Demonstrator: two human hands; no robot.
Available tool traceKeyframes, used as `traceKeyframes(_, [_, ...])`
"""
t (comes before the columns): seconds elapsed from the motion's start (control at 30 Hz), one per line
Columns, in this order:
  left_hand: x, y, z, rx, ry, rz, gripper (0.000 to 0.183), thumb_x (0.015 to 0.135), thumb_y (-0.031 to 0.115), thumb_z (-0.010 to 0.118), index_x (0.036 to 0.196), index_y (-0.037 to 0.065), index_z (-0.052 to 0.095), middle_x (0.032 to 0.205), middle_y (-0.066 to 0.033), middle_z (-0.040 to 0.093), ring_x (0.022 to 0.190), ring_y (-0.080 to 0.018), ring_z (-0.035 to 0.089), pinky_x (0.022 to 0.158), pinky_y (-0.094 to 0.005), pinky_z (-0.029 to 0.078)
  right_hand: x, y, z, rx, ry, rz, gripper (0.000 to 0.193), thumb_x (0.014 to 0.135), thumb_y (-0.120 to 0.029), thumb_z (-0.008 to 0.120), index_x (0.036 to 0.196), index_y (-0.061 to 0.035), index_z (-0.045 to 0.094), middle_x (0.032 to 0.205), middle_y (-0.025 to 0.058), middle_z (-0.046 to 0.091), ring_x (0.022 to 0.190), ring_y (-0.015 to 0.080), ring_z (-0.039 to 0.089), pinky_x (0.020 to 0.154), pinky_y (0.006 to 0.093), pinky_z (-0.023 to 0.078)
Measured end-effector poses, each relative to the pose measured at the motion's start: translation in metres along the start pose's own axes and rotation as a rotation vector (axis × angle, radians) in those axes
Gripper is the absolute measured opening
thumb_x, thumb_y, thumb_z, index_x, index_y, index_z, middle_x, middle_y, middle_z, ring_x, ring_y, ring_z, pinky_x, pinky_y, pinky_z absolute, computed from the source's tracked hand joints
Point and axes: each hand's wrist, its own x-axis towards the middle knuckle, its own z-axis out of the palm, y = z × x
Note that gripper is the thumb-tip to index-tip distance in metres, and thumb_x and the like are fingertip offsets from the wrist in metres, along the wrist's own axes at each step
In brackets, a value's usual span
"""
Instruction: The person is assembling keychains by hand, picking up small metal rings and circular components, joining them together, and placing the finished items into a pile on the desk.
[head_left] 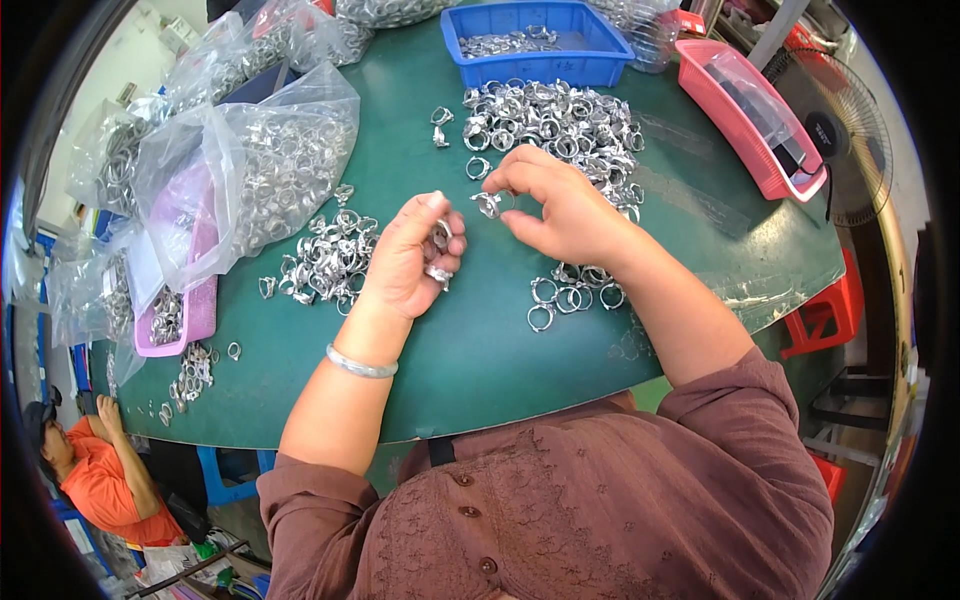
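Head view | our right hand (pixel 566 205) pinches silvery ring (pixel 487 204) | left hand (pixel 405 250) cups rings (pixel 438 275) | loose curl might spill some beneath

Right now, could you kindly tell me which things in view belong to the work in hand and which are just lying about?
In use, or likely so:
metal ring in the right hand
ring pieces in the left hand
large ring pile
smaller ring pile

Apparently just lying about:
pink basket at right
black fan
red stool
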Motion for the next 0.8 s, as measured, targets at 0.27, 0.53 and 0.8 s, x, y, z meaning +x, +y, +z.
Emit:
traceKeyframes(0.27, [-0.0039, -0.0064, 0.0069, 0.209, -0.117, -0.035, 0.019, 0.086, 0.029, 0.056, 0.085, 0.009, 0.055, 0.069, 0.0004, 0.052, 0.050, -0.0073, 0.041, 0.041, -0.0174, 0.028, 0.0011, -0.0072, 0.0041, -0.021, 0.021, -0.217, 0.030, 0.065, 0.001, 0.060, 0.094, -0.0012, 0.056, 0.089, 0.0120, 0.051, 0.083, 0.0303, 0.052, 0.072, 0.0376, 0.044])
traceKeyframes(0.53, [-0.0031, -0.0087, 0.0097, 0.291, -0.038, 0.054, 0.016, 0.087, 0.020, 0.055, 0.095, 0.007, 0.057, 0.070, 0.0022, 0.050, 0.051, -0.0052, 0.038, 0.043, -0.0166, 0.029, -0.0013, -0.0048, 0.0058, -0.073, 0.048, -0.179, 0.029, 0.069, 0.003, 0.059, 0.097, -0.0020, 0.055, 0.090, 0.0110, 0.052, 0.080, 0.0250, 0.054, 0.068, 0.0322, 0.045])
traceKeyframes(0.8, [-0.0005, -0.0046, 0.0043, 0.237, -0.087, 0.125, 0.024, 0.085, 0.018, 0.058, 0.107, 0.007, 0.057, 0.071, 0.0029, 0.049, 0.055, -0.0048, 0.038, 0.046, -0.0161, 0.029, -0.0007, 0.0001, 0.0021, 0.076, 0.136, -0.019, 0.019, 0.070, 0.003, 0.056, 0.089, -0.0004, 0.056, 0.075, 0.0086, 0.054, 0.067, 0.0201, 0.056, 0.062, 0.0294, 0.046])
